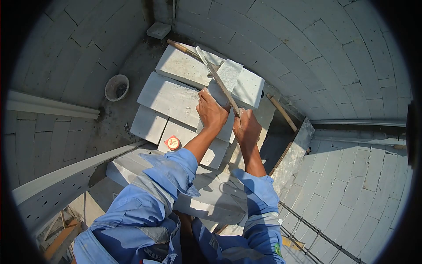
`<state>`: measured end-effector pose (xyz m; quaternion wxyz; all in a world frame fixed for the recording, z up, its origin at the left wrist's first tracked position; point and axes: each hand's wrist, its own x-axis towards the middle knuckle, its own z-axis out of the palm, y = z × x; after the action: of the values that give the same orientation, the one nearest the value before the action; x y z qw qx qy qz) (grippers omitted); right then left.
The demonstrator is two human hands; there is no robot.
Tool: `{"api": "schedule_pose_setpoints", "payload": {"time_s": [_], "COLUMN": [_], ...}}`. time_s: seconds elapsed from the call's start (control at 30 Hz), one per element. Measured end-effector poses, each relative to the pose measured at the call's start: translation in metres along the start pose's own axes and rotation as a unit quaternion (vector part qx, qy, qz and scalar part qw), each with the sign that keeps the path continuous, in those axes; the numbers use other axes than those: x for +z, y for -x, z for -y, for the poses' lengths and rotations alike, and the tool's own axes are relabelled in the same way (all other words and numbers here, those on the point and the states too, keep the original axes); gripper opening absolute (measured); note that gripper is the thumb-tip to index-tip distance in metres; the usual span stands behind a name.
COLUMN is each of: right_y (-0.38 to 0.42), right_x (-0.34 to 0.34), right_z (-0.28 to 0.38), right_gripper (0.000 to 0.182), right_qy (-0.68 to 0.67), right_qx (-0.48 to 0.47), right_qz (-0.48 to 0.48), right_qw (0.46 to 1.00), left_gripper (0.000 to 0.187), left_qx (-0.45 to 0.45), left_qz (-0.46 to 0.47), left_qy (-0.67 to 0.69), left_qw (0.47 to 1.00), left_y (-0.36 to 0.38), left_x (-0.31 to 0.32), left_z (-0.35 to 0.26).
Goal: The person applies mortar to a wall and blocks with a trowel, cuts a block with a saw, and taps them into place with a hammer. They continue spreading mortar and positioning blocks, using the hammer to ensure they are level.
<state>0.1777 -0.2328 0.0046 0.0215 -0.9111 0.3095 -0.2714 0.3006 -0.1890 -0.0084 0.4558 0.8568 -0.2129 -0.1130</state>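
Note:
My right hand (247, 126) is closed around the near end of a long, narrow blade-like tool (218, 81), seen almost edge-on. Its pale far end points away to the upper left. The blade lies across a small cut piece of light grey block (230, 72). My left hand (212, 109) grips the near side of that piece, fingers bent around it, just left of the blade. Beneath both hands are stacked pale blocks (169, 97). A wooden handle (182, 48) rests on the far block, partly hidden behind the blade. A red and cream tape measure (172, 142) sits on a nearer block.
A round bucket (117, 88) stands on the floor at left, near a block wall (66, 48). To the right are a wooden stick (282, 113), a dark opening, and an upright board (293, 152). Steel bars (316, 231) run along the lower right.

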Motion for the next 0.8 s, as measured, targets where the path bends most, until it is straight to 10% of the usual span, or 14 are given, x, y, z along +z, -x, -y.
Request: {"api": "schedule_pose_setpoints", "payload": {"time_s": [0.8], "right_y": [-0.0044], "right_x": [-0.0018], "right_z": [-0.0064], "right_gripper": [0.020], "right_qy": [-0.026], "right_qx": [-0.017], "right_qz": [-0.022], "right_qw": [0.999], "left_gripper": [0.081], "left_qx": [0.016], "left_qz": [-0.004], "left_qy": [0.011], "left_qw": [1.000], "left_y": [0.0038], "left_x": [0.0034], "left_z": [0.0059]}}
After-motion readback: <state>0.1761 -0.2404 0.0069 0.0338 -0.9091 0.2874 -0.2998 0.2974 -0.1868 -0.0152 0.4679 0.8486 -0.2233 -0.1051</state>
